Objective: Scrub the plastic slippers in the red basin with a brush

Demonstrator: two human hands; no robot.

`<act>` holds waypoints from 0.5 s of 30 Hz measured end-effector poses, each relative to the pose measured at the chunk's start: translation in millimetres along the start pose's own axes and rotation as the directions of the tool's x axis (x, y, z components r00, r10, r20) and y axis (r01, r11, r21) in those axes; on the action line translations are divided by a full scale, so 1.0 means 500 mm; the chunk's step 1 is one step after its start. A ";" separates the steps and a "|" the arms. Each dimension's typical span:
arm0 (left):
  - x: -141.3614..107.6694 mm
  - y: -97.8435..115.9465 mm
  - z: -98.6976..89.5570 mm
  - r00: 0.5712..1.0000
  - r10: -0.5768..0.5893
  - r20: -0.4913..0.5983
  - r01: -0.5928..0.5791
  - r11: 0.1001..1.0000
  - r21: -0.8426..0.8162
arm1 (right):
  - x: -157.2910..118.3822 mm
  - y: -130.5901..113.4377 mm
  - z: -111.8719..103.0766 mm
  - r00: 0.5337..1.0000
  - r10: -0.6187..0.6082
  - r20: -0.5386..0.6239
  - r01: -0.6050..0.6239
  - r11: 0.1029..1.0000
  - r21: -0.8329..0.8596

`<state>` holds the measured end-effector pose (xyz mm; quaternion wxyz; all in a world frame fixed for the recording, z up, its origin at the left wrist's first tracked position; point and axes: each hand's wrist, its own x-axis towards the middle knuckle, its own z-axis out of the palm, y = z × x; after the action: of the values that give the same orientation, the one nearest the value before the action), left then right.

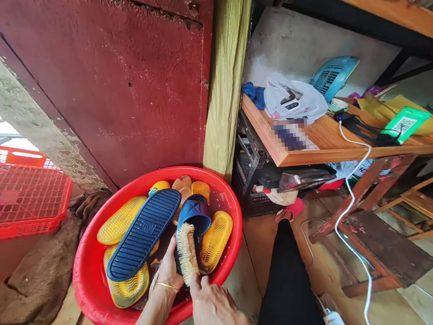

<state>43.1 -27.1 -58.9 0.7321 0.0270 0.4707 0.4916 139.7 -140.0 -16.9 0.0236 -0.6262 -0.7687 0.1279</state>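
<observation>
A round red basin [83, 275] holds dark water and several slippers. My left hand [168, 268] grips a blue slipper [194, 215] by its near end, its strap side up. In my right hand [214, 304] is a scrubbing brush [188, 251] with pale bristles, lying along the slipper's left edge. A second blue slipper [145, 234] rests sole up on the left, on top of yellow slippers [123, 221]. Another yellow slipper [216, 241] sits at the basin's right side. A tan slipper [182, 188] shows at the back.
A maroon door [119, 90] stands behind the basin, with a red crate [18, 190] and brown sacking [40, 269] to the left. On the right are a wooden table [324, 138] with a blue fan [336, 76], a dark stool [390, 243] and a hanging white cable [350, 191].
</observation>
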 end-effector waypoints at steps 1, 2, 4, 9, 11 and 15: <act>-0.002 -0.001 0.002 1.000 0.020 0.013 -0.020 1.000 0.000 | 0.023 0.005 -0.002 1.000 0.000 -0.009 0.000 1.000 -0.001; -0.005 -0.002 0.003 0.999 0.042 0.030 -0.042 0.999 0.004 | 0.054 0.014 -0.008 1.000 0.002 -0.022 -0.002 1.000 0.006; -0.010 -0.006 0.006 0.994 0.067 0.082 -0.069 0.997 0.029 | 0.126 0.038 -0.026 0.995 0.096 0.002 -0.096 0.995 -0.012; -0.013 -0.010 0.004 0.988 0.102 0.118 -0.111 0.991 0.070 | 0.177 0.075 -0.049 0.989 0.147 -0.021 -0.146 0.987 0.063; -0.008 -0.007 -0.002 0.994 0.087 0.073 -0.091 0.994 0.053 | 0.120 0.065 -0.025 0.996 0.088 -0.015 -0.087 0.995 0.046; 0.003 0.000 -0.014 1.000 -0.021 -0.019 0.021 1.000 -0.003 | -0.010 0.031 0.038 0.999 -0.044 -0.002 0.044 0.996 -0.082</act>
<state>38.3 -28.9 -63.8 0.7328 0.0167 0.4772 0.4848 151.8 -145.1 -38.3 0.0022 -0.6097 -0.7870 0.0946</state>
